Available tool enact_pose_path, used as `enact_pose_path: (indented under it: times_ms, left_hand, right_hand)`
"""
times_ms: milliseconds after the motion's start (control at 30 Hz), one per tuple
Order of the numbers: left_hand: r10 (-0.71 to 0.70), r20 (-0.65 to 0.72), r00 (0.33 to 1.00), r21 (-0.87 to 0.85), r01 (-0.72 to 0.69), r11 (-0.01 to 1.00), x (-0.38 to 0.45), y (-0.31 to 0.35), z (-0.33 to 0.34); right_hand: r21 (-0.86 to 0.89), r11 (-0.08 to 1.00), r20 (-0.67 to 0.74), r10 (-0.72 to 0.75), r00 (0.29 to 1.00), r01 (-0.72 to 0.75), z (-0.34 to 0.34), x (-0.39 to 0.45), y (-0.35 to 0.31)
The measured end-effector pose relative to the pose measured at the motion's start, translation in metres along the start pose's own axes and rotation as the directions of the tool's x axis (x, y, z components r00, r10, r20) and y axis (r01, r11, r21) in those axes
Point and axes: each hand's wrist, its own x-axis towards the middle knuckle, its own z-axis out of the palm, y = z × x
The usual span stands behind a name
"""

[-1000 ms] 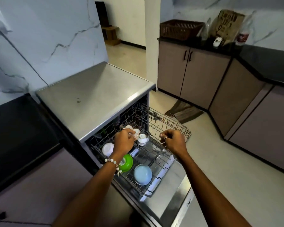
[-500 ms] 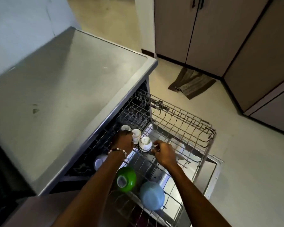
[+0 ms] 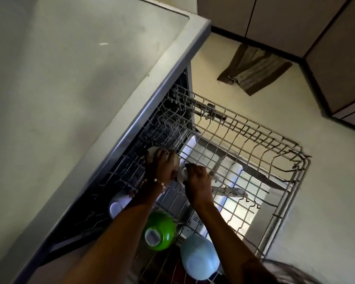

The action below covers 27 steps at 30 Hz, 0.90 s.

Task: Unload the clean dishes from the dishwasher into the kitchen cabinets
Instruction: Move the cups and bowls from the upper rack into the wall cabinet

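Note:
The dishwasher's wire rack [image 3: 254, 144] is pulled out over the open door. My left hand [image 3: 162, 167] reaches into the rack near the machine's mouth, its fingers curled over small white cups [image 3: 152, 153]. Right beside it, my right hand [image 3: 197, 181] curls round another small white cup [image 3: 181, 175], which it mostly hides. Nearer me in the rack sit a green bowl [image 3: 162, 232] upside down, a light blue bowl [image 3: 199, 257] and a white bowl [image 3: 118, 206].
The steel top of the dishwasher [image 3: 80, 68] fills the left side. Beige cabinet doors [image 3: 275, 19] run along the far wall and the right. A brown cloth [image 3: 254, 72] lies on the floor before them.
The view has tilted down and closer over the rack. Both hands have dropped from the rack's rim onto the small white cups and closed on them.

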Motion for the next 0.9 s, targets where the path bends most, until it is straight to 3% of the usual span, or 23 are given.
enact_pose_path:
  times_ms: [167, 300, 433, 633, 767, 900]
  left_hand:
    - [-0.029, -0.051, 0.998, 0.056, 0.031, 0.998, -0.002, 0.002, -0.007]
    - [-0.034, -0.106, 0.994, -0.067, 0.026, 0.997, -0.020, 0.011, -0.022]
    - [-0.118, -0.132, 0.984, -0.225, 0.086, 0.971, -0.054, 0.028, -0.052]
    - [-0.206, -0.040, 0.978, -0.467, 0.164, 0.869, -0.110, 0.056, -0.100]
    - [-0.291, -0.166, 0.942, -0.609, 0.134, 0.782, -0.168, 0.082, -0.135]
    - [-0.356, -0.169, 0.919, -0.705, 0.139, 0.695, -0.229, 0.103, -0.170]
  right_hand:
    - [-0.011, 0.997, -0.076, -0.072, 0.995, 0.071, -0.008, -0.005, 0.007]
    - [0.083, 0.996, -0.021, -0.022, 1.000, 0.023, -0.029, -0.018, 0.006]
    - [0.168, 0.986, -0.065, 0.010, 0.998, 0.001, -0.066, -0.041, 0.004]
    - [0.275, 0.961, -0.135, 0.044, 0.990, -0.005, -0.125, -0.087, 0.004]
    - [0.360, 0.931, -0.222, 0.020, 0.975, 0.063, -0.172, -0.135, -0.002]
    - [0.417, 0.892, -0.306, -0.044, 0.951, 0.175, -0.219, -0.187, -0.020]
